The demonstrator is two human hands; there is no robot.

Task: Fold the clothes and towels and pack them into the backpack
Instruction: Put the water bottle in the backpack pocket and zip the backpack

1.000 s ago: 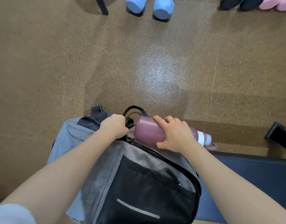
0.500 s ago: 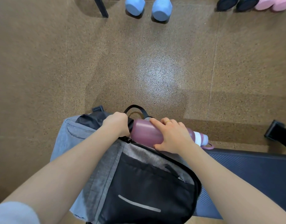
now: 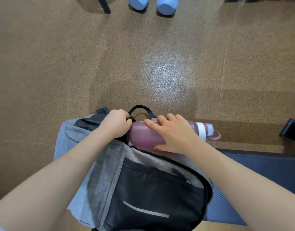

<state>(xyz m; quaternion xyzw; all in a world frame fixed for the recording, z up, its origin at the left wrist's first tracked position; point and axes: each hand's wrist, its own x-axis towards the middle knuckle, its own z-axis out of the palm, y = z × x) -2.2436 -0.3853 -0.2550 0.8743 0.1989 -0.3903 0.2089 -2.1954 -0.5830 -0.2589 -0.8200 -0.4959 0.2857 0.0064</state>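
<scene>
A grey and black backpack (image 3: 143, 189) is seen from above, propped partly on a dark padded worktop (image 3: 260, 172) at the lower right, with the speckled brown floor (image 3: 143, 55) beyond it. The top edge of the backpack is gripped by the left hand (image 3: 115, 125), whose fingers are clenched around the fabric next to the black carry loop (image 3: 140, 109). A maroon water bottle (image 3: 143, 137) is laid on its side across the backpack's open top, its base pointed toward the left hand and its white-collared cap (image 3: 205, 130) pointed right, past the bag's edge. The bottle's body is grasped by the right hand (image 3: 175, 134), with the fingers spread over the upper side and the thumb pressed along the near side; a gold ring is worn on one finger. How far the base reaches inside the opening cannot be told. Two light blue dumbbells (image 3: 153, 5) are set on the floor at the far edge, well apart from the bag.
</scene>
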